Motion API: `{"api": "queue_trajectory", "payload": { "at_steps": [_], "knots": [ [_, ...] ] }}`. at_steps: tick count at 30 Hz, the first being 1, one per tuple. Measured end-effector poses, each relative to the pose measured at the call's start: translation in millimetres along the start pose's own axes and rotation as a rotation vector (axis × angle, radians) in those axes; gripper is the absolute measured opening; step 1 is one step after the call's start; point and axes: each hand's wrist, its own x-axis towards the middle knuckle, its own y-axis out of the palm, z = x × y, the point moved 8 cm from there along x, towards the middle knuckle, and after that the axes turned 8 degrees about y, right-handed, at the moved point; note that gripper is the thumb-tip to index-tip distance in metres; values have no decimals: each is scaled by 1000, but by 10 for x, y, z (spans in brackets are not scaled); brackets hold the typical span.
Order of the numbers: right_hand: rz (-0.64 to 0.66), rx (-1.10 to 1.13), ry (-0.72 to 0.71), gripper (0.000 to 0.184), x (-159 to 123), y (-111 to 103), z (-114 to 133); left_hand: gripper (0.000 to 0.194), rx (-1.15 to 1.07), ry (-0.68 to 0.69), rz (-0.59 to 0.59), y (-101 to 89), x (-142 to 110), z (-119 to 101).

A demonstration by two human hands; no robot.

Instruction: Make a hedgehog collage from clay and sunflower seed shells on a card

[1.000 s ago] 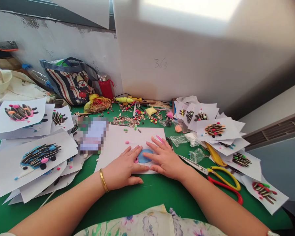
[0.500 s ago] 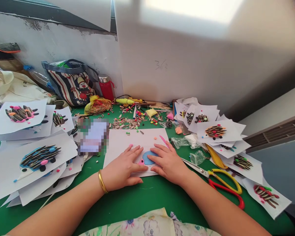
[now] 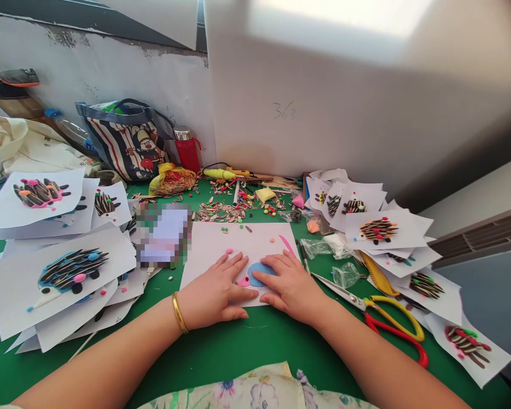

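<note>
A white sheet of paper (image 3: 204, 241) lies on the green table in front of me. On it is a flattened blue clay shape (image 3: 258, 268) with a pink clay snout (image 3: 243, 280) at its left end. My right hand (image 3: 292, 281) rests over the blue clay, fingers stretched and hiding its right part. My left hand (image 3: 219, 287), with a gold bangle on the wrist, lies flat on the sheet, its thumb side beside the pink snout. A pink clay strip (image 3: 286, 244), small clay balls and a sunflower seed (image 3: 249, 229) lie higher on the sheet.
Finished seed-and-clay hedgehog sheets are piled left (image 3: 123, 238) and right (image 3: 409, 227). Scissors (image 3: 366, 304) and a pen (image 3: 304, 255) lie right of the paper. Behind are scattered sunflower seeds (image 3: 221, 212), a red flask (image 3: 187, 150), a striped bag (image 3: 128, 142) and a blurred phone (image 3: 165, 236).
The view has shifted slightly, moving the background a little right. Both hands stay nearly in place on the sheet; my right fingers have moved slightly on the blue clay.
</note>
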Motion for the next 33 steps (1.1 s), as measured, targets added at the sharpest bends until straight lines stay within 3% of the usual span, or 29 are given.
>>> {"api": "queue_trajectory", "payload": {
  "at_steps": [5,16,33],
  "knots": [
    [-13,34,-15,52,11,10,36,31,-7,16,-5,-47,-26,51],
    [-66,-27,-7,37,55,-38,87,32,-3,33,-30,-40,-31,41],
    [-72,-12,-27,41,108,35,155,29,-27,25,-25,-53,-24,17]
  ]
}}
